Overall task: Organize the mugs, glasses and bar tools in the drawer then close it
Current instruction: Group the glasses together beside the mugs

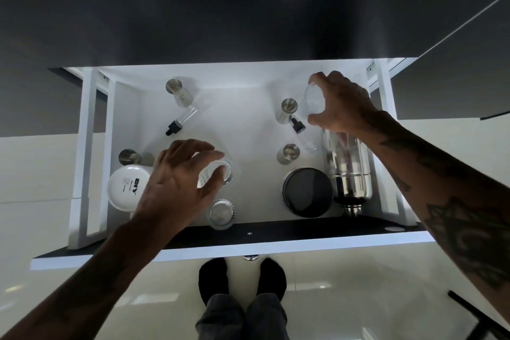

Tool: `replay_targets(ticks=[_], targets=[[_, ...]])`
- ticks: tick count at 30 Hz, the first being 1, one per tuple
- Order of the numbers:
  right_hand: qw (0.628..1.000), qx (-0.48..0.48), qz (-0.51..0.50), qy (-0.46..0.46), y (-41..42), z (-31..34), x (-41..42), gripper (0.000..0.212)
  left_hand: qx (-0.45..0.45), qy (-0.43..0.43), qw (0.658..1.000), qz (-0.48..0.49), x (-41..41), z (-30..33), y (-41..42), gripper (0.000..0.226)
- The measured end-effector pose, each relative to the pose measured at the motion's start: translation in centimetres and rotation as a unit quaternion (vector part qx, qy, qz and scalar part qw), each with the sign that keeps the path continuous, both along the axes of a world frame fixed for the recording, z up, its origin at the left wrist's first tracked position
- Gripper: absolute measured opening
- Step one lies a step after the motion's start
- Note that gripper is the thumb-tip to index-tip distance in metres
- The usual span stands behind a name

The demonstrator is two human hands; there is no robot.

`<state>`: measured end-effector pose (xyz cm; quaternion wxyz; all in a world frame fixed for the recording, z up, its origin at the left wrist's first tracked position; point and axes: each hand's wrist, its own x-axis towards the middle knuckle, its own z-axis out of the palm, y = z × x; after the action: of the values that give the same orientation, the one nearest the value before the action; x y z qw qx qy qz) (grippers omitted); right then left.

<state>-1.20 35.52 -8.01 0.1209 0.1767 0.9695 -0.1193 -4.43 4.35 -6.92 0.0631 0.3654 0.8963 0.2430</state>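
drawer [242, 119]: pulled open below you, white inside, dark front panel nearest your feet.
left hand [176, 182]: yours, fingers curled around a ribbed clear glass [225, 171] near the drawer's middle, thumb on its near side. Glass rim looks gripped, can't tell if it's lifted off the floor.
right hand [342, 102]: yours, at the drawer's back right corner, fingers and thumb wrapped on a smooth clear glass [313, 101], held tilted.
second ribbed glass [222, 214]: upright against the drawer's front panel, just ahead of your left hand, free.
white mug [125, 188]: upside down at the drawer's front left, base with print facing up, partly under your left hand.
black mug [307, 192]: drawer's front right, touching the shaker.
shaker [349, 168]: steel, lying along the drawer's right wall, below your right wrist.
jiggers: one back left [175, 87], one left wall [129, 157], two right of centre [288, 109] [289, 152].
dropper bottles: one back left [182, 120], one right of centre [303, 135], both lying down.
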Motion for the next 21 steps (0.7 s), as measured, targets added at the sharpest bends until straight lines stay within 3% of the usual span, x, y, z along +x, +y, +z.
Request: replay_targets(ticks=[2, 3, 4, 5, 7, 8, 9, 11, 15, 18, 21], targets=[[0.999, 0.025, -0.02, 0.039, -0.3, 1.8, 1.0, 0.071, 0.089, -0.131, 0.981, 0.111, 1.2, 2.4, 3.2, 0.011], [0.997, 0.028, -0.039, 0.065, -0.7, 2.9, 1.9, 0.07, 0.12, -0.248, 0.943, 0.185, 1.6, 3.7, 5.1, 0.01], [0.993, 0.018, -0.059, 0.101, -1.2, 4.1, 2.9, 0.069, 0.14, -0.392, 0.876, 0.243, 2.0, 4.7, 6.9, 0.011], [0.986, -0.004, -0.078, 0.144, -1.9, 5.4, 4.1, 0.068, 0.153, -0.528, 0.788, 0.277, 2.3, 5.4, 8.6, 0.016], [0.966, -0.059, -0.119, 0.223, -4.0, 8.0, 6.3, 0.068, 0.188, -0.71, 0.621, 0.275, 2.2, 6.8, 11.2, 0.042], [0.955, -0.084, -0.14, 0.247, -5.3, 9.0, 7.1, 0.07, 0.216, -0.749, 0.57, 0.259, 2.0, 7.4, 12.0, 0.052], [0.945, -0.112, -0.161, 0.263, -6.8, 9.7, 7.7, 0.072, 0.245, -0.762, 0.547, 0.246, 1.9, 7.9, 12.4, 0.054], [0.922, -0.164, -0.186, 0.296, -9.6, 10.1, 8.2, 0.074, 0.292, -0.733, 0.567, 0.237, 1.2, 8.6, 12.4, 0.042], [0.897, -0.284, -0.17, 0.295, -12.0, 9.7, 7.8, 0.067, 0.288, -0.608, 0.714, 0.194, -0.6, 9.5, 9.4, 0.023], [0.883, -0.402, -0.142, 0.195, -10.9, 9.8, 6.9, 0.069, 0.252, -0.535, 0.799, 0.109, -1.0, 9.7, 7.1, 0.013], [0.911, -0.404, -0.047, 0.068, -9.7, 9.6, 6.4, 0.085, 0.161, -0.449, 0.877, 0.06, -0.2, 8.3, 6.1, 0.028]])
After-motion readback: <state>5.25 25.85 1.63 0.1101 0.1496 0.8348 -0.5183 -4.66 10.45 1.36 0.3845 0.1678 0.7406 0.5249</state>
